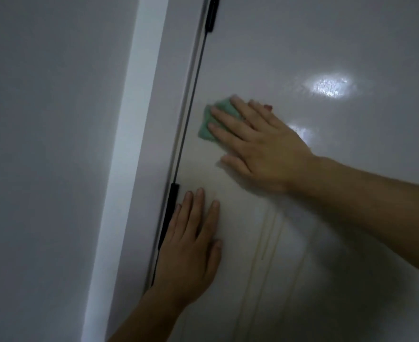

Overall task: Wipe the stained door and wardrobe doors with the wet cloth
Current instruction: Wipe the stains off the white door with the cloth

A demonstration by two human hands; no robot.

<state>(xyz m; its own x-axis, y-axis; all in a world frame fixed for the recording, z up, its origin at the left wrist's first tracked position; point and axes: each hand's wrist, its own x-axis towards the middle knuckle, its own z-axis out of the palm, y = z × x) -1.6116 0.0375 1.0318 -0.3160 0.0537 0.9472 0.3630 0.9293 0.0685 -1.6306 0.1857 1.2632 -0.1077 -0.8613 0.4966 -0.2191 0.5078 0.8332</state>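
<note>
Pressure is what counts in this step: the right hand lies flat, fingers straight and spread, on the green cloth. It pins the cloth against the pale door just beside the hinge-side edge, between the upper hinge and the lower hinge. The left hand is flat too, fingers straight and holding nothing, its palm on the door right by the lower hinge, apparently bracing the panel. The two hands are apart, the left below the right. Thin yellowish drip streaks run down the door below the right hand and beside the left, and they look untouched, so the wipe seems only partway through. To do it well, the palm should bear evenly so the cloth's whole face meets the surface, working in overlapping passes down along the streaks and refolding when a face looks soiled. The shiny patches further right may be a wet film, though it is hard to say whether that is water or only reflected light. To the left, the dark gap at the door's edge and the white frame close the stroke off, and fingertips are best kept out of that gap and away from the hinges. Rightward and downward the door is broad with no fittings in view, giving the cloth long room to travel.
</note>
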